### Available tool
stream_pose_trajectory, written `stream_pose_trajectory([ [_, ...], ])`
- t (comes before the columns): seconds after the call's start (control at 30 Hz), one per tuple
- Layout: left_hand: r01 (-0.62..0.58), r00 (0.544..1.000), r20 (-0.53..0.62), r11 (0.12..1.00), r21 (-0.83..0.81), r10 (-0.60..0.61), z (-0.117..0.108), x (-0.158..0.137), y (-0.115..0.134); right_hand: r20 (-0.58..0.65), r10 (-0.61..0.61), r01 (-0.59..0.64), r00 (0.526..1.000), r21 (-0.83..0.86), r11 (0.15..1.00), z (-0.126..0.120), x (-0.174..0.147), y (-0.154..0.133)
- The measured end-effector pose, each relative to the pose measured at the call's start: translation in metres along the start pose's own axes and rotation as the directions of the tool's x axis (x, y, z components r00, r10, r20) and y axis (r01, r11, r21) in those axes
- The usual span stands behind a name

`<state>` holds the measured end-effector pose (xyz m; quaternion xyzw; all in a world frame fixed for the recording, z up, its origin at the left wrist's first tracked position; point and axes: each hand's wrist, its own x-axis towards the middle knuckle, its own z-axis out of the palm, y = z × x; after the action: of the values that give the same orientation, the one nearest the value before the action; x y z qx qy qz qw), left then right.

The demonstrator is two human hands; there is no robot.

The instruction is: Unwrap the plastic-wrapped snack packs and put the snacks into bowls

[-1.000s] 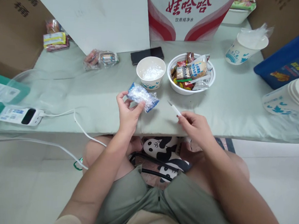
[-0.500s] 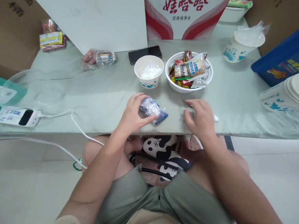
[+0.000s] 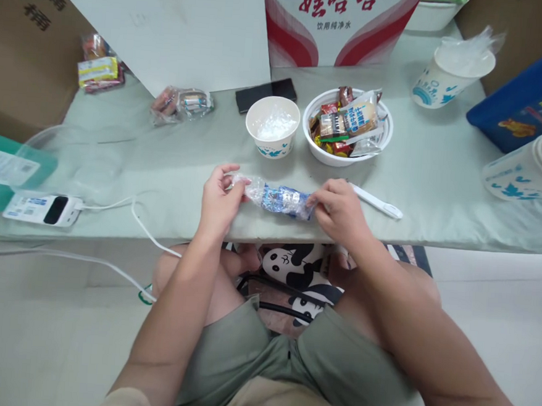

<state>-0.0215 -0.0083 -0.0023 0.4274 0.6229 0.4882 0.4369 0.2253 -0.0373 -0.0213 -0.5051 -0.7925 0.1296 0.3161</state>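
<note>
A blue-and-clear plastic-wrapped packet is stretched sideways between my hands near the table's front edge. My left hand pinches its clear left end, and my right hand grips the blue right end. What is inside the wrapping cannot be made out. Just right of my right hand lies a white stick-like tool, its far end partly hidden by the hand. Behind the packet stands a paper cup with crumpled clear plastic in it. Beside the cup is a white bowl heaped with wrapped snacks.
A dark phone lies behind the cup. Wrapped snacks sit at back left, and a white power bank with a cable at far left. Stacked paper cups, a plastic-filled cup and a blue package stand at right.
My right hand has come left and taken the packet's right end. My left hand has shifted left onto its clear end. The packet is now pulled out lengthwise; the white tool shows more.
</note>
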Motion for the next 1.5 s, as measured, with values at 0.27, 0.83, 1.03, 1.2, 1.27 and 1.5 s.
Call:
stream_pose_trajectory([
  [0.27,-0.044,0.999,0.009,0.972,0.229,0.043,-0.018,0.011,-0.006,-0.220,0.088,-0.113,0.972,-0.103,0.988,-0.022,-0.015,0.032],
  [0.83,-0.675,0.736,0.377,0.568,0.471,0.562,-0.021,-0.008,0.008,-0.077,-0.102,0.091,0.992,-0.131,0.987,-0.016,-0.012,-0.001],
  [1.03,-0.711,0.703,0.386,0.606,0.358,0.597,-0.022,-0.022,0.020,-0.148,-0.100,0.090,0.984,-0.069,0.994,-0.030,-0.016,-0.005],
  [1.2,-0.725,0.683,0.508,0.572,0.384,0.524,-0.028,-0.032,0.026,0.120,-0.242,0.236,0.963,0.061,0.970,-0.023,-0.021,-0.007],
  [1.27,-0.725,0.675,0.573,0.562,0.398,0.465,-0.031,-0.032,0.026,0.214,-0.249,0.239,0.944,0.075,0.968,-0.022,-0.021,-0.008],
  [1.5,-0.589,0.641,0.761,0.702,0.400,0.103,-0.038,-0.032,0.031,0.225,-0.208,0.199,0.952,0.062,0.978,-0.032,-0.024,-0.005],
])
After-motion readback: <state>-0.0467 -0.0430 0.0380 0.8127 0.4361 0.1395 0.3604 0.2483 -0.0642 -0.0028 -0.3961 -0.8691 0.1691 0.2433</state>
